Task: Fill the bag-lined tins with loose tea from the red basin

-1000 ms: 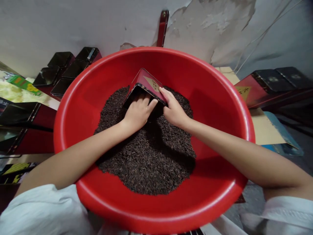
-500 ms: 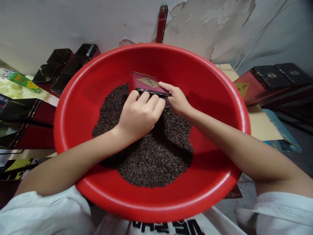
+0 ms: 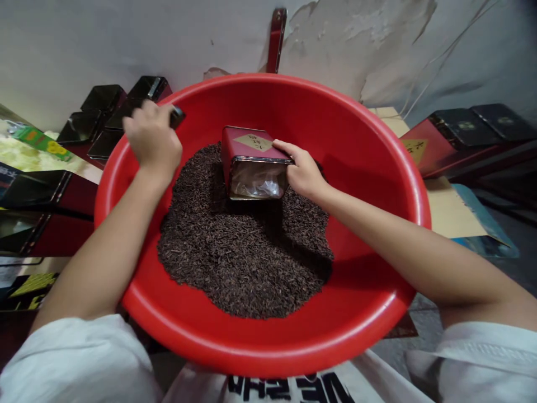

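Note:
My right hand (image 3: 308,172) grips the right side of a red tea tin (image 3: 251,145) with a gold diamond label. The tin lies on its side on a heap of dark loose tea (image 3: 251,268), its open mouth towards me. Clear plastic (image 3: 260,183) shows inside the mouth. Up at the left rim of the large red basin (image 3: 364,313), my left hand (image 3: 153,140), blurred by motion, is closed around a small dark lid (image 3: 177,116). Most of that lid is hidden by the hand.
Several open red-and-black tins (image 3: 62,224) stand left of the basin, near a green drink carton (image 3: 42,141). On the right, two tins with black lids (image 3: 465,131) sit above cardboard (image 3: 453,215). A narrow red tin (image 3: 277,42) leans against the wall behind.
My left hand has moved from the tin's mouth up and left to the basin rim, carrying the dark lid away. The tin's mouth is now uncovered. My right hand has stayed on the tin.

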Demonstrator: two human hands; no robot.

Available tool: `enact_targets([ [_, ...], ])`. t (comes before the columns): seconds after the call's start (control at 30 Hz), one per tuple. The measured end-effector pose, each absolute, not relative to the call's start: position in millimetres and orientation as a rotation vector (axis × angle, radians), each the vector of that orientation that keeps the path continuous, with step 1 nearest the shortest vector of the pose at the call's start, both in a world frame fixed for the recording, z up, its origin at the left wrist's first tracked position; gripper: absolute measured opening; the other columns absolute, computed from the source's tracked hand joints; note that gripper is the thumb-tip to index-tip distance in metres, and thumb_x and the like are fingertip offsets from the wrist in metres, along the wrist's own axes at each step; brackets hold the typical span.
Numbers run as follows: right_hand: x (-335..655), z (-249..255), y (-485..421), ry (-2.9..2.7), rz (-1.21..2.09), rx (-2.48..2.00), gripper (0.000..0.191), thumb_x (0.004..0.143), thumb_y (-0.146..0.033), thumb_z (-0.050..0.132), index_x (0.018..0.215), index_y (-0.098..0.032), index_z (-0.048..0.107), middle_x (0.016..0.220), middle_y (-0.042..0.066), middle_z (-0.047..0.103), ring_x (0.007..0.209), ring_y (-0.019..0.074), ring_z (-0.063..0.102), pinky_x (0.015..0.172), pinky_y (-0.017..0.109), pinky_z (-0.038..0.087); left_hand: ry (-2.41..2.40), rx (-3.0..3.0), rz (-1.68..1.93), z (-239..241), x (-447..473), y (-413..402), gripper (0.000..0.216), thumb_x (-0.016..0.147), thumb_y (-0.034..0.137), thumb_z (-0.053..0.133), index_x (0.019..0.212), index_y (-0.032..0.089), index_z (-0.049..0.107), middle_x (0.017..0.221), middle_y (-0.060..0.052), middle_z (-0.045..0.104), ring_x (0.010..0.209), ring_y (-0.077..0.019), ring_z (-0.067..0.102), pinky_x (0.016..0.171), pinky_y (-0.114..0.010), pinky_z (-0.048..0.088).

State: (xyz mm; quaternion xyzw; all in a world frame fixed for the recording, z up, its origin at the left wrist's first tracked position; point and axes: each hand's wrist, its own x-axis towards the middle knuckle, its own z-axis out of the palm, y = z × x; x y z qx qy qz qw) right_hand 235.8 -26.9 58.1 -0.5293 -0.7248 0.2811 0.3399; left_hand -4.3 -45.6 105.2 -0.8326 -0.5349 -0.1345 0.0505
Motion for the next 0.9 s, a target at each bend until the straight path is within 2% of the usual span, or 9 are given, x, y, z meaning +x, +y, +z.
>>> enact_targets([
  [0.1,236,58,-27,-1.927,0.729,-1.386,0.060,0.073,-0.006,0.038,0.131,-0.012,0.053,0.143,0.007,0.049,0.135,0.0166,0.043,0.118,0.038,0.028,-1.776,-2.477,-0.279,80,-13,-28,0.034,0.083,0.034,0.048,0.112,0.022,0.060,0.103,-0.010,0.067,0.114,-0.0316,0.054,0.096,-0.044,0.034],
  [0.27,239,54,-22,-2.021,0.777,-1.347,0.061,0.079,-0.008,0.037,0.139,-0.019,0.044,0.148,0.004,0.043,0.138,0.0153,0.038,0.118,0.037,0.028,-1.899,-2.302,0.097,36,-17,-13,0.040,0.084,0.009,0.029,0.106,0.011,0.063,0.117,-0.021,0.061,0.108,-0.0325,0.056,0.090,-0.051,0.040],
  [0.37,239,55,-20,-2.119,0.741,-1.330,0.057,0.080,-0.011,0.047,0.136,-0.023,0.047,0.148,0.004,0.041,0.141,0.0185,0.033,0.120,0.042,0.024,-1.894,-2.313,0.226,32,-13,-10,0.034,0.078,0.011,0.041,0.105,0.009,0.062,0.119,-0.020,0.060,0.109,-0.0330,0.054,0.087,-0.049,0.044],
  [0.43,239,58,-20,-2.129,0.762,-1.337,0.056,0.080,-0.014,0.052,0.135,-0.021,0.047,0.147,0.007,0.041,0.140,0.0205,0.035,0.119,0.042,0.026,-1.992,-2.269,0.066,44,-8,-10,0.026,0.073,0.012,0.048,0.094,0.011,0.063,0.110,-0.017,0.064,0.102,-0.0309,0.056,0.084,-0.047,0.045],
  [0.5,239,62,-22,-2.119,0.815,-1.340,0.056,0.080,-0.016,0.054,0.136,-0.017,0.046,0.147,0.010,0.040,0.139,0.0210,0.036,0.118,0.041,0.030,-2.020,-2.140,-0.399,62,-3,-17,0.014,0.073,0.011,0.047,0.079,0.014,0.059,0.092,-0.010,0.065,0.088,-0.0230,0.058,0.078,-0.040,0.046],
  [0.57,240,65,-23,-2.128,0.858,-1.335,0.059,0.079,-0.015,0.055,0.137,-0.018,0.045,0.149,0.010,0.037,0.139,0.0212,0.035,0.117,0.040,0.032,-1.800,-1.954,-0.952,80,5,-30,0.014,0.077,0.009,0.041,0.071,0.018,0.050,0.076,-0.004,0.059,0.076,-0.0164,0.055,0.073,-0.035,0.046],
  [0.63,242,68,-25,-2.149,0.890,-1.325,0.062,0.077,-0.014,0.056,0.138,-0.020,0.044,0.151,0.009,0.034,0.141,0.0220,0.032,0.117,0.042,0.032,-1.353,-1.960,-1.180,90,14,-45,0.018,0.083,0.013,0.037,0.070,0.021,0.046,0.071,-0.003,0.056,0.072,-0.0155,0.053,0.075,-0.036,0.046],
  [0.77,244,70,-26,-2.205,0.938,-1.270,0.063,0.079,-0.024,0.060,0.139,-0.020,0.041,0.152,0.010,0.031,0.142,0.0241,0.030,0.115,0.044,0.034,-0.551,-2.483,-0.725,78,38,-64,0.027,0.092,0.019,0.033,0.077,0.022,0.055,0.074,-0.002,0.064,0.071,-0.0154,0.059,0.070,-0.031,0.048],
  [0.9,245,66,-22,-2.211,0.880,-1.219,0.055,0.085,-0.030,0.056,0.137,-0.021,0.043,0.151,0.011,0.034,0.141,0.0233,0.031,0.113,0.045,0.035,-0.892,-2.637,-0.361,56,57,-64,0.032,0.090,0.008,0.034,0.098,0.013,0.064,0.101,-0.014,0.068,0.094,-0.0227,0.063,0.078,-0.034,0.051],
])
